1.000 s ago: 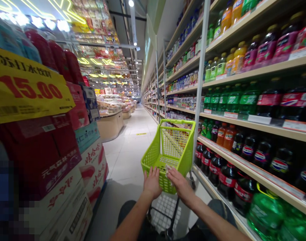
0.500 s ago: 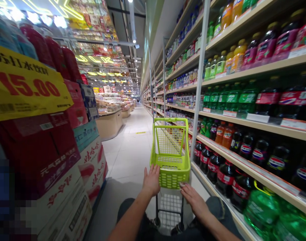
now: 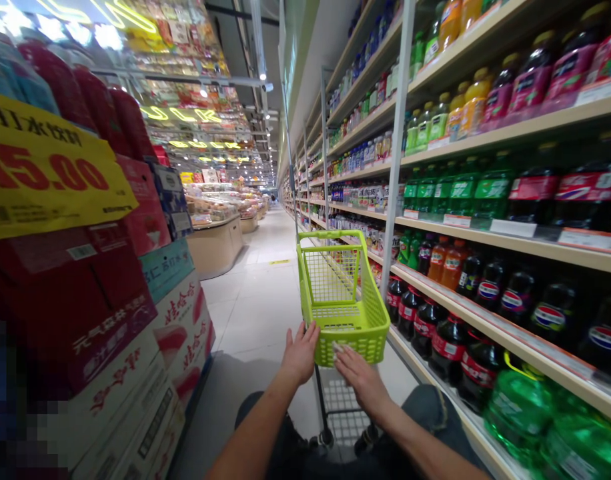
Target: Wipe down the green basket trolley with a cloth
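A lime-green plastic shopping cart basket [image 3: 353,340] on a dark wheeled frame [image 3: 321,400] stands right in front of me. It is empty and angled, its near end swung to the right. My left hand [image 3: 299,357] lies at its near left corner, fingers stretched and spread, apparently touching the side. At the basket's near wall is my right hand [image 3: 361,381], with fingers extended and nothing wrapped in them. Something small and pale shows at its fingertips, too small to name. Both of my knees are bent on either side of the cart's lower frame.
Shelves of soda bottles [image 3: 490,283] line the right side closely. On the left, stacked drink cartons [image 3: 183,333] rise beneath a yellow price sign [image 3: 50,173]. A tiled aisle [image 3: 250,287] runs ahead past low display counters [image 3: 215,247].
The cart has turned, its near end swinging right and its far end slightly left. My right hand has moved left along the near wall. My left hand has stayed near the left corner.
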Demonstrator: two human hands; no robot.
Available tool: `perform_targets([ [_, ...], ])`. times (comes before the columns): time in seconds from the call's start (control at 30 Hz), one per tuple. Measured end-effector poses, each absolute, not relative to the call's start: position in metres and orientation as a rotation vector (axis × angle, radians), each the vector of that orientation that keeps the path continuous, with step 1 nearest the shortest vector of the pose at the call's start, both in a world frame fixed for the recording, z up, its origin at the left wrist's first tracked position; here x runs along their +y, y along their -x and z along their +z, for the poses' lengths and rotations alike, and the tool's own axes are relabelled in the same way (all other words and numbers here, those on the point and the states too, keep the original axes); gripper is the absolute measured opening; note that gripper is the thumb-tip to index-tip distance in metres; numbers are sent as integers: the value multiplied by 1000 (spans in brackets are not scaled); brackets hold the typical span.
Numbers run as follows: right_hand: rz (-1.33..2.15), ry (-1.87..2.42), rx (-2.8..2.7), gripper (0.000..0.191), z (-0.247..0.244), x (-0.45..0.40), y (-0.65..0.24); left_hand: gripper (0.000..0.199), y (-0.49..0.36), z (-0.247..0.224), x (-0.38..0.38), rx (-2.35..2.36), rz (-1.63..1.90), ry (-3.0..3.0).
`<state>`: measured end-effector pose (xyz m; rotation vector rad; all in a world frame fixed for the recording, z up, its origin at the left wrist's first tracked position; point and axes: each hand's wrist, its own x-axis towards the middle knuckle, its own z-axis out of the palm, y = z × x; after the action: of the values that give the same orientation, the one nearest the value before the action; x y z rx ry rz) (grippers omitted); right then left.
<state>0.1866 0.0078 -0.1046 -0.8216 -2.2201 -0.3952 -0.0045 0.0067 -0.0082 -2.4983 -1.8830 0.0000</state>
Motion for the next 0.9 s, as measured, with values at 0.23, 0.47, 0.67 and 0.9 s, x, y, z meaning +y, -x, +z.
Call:
perform_targets([
  [0.23,-368,854,-2306,31,-113,19,-157,66,5,-4,8,-1892,-37,2498],
  [0.47,-444,847,-2190,39,-103,18,-184,62,3,-3,10,-1927,-86,2443],
  [0.67,-432,858,-2233,37,-113,19,-196,55,-5,3,6,-1892,-103,2378],
  [0.9,-495,883,-2076,40,-96,17,-227,55,-32,-3,3,-1854,-113,2373],
])
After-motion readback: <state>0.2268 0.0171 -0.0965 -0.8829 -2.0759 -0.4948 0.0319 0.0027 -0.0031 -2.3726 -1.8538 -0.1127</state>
